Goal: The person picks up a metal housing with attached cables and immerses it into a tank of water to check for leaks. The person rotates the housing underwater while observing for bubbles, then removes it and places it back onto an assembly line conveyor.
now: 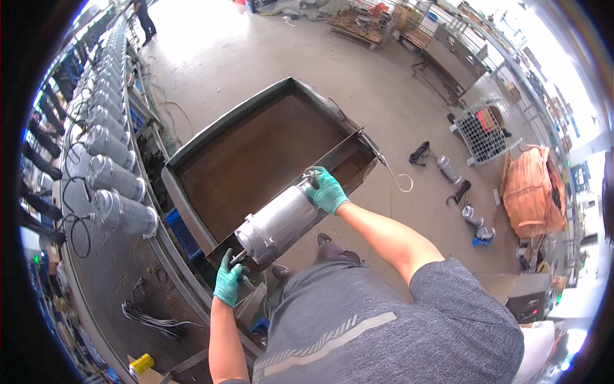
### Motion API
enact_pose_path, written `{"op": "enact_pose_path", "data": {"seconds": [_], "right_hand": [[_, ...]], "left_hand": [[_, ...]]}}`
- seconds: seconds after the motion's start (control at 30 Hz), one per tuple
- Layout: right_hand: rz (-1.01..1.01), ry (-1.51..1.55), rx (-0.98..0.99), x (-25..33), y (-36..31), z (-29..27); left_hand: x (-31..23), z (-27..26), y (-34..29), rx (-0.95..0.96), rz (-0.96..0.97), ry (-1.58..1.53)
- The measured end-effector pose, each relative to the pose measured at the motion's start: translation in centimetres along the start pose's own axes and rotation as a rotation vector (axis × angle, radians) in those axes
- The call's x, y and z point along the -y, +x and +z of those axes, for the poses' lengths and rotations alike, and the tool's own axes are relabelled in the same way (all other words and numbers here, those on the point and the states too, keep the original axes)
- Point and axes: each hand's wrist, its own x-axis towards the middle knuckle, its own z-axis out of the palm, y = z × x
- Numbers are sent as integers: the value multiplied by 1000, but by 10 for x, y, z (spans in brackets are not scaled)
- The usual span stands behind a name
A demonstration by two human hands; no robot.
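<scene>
A silver metal cylinder (275, 221), like a pump motor, lies on its side across the near rim of a rectangular grey metal tank (220, 128). My right hand (328, 191), in a green glove, is closed around the fitting at the cylinder's far right end. At the opposite end, my gloved left hand (228, 280) has its fingers closed on a short metal shaft (238, 258) that sticks out of the cylinder. Part of that shaft is hidden by the fingers. A rust-brown surface (256, 147) shows inside the tank.
To the left, a long conveyor line (163, 253) carries several similar silver motors (118, 176). A coiled cable (153, 320) lies there. On the right floor are a silver cylinder (448, 169), a wire basket (483, 137) and an orange sack (533, 195). A thin hose (390, 168) hangs by the tank's corner.
</scene>
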Motion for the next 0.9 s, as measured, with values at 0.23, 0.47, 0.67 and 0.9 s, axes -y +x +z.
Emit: {"op": "enact_pose_path", "data": {"seconds": [0.23,0.47,0.67,0.9], "right_hand": [[-25,-128,15,10,-4,-4],[-30,-146,-13,3,-7,-9],[-32,-71,1,15,-7,-9],[4,-33,30,18,-9,-9]], "left_hand": [[-3,16,3,-478,247,1507],[-33,15,15,-262,-462,272],[-17,3,11,-114,-206,-13],[-14,-13,4,-77,-97,542]]}}
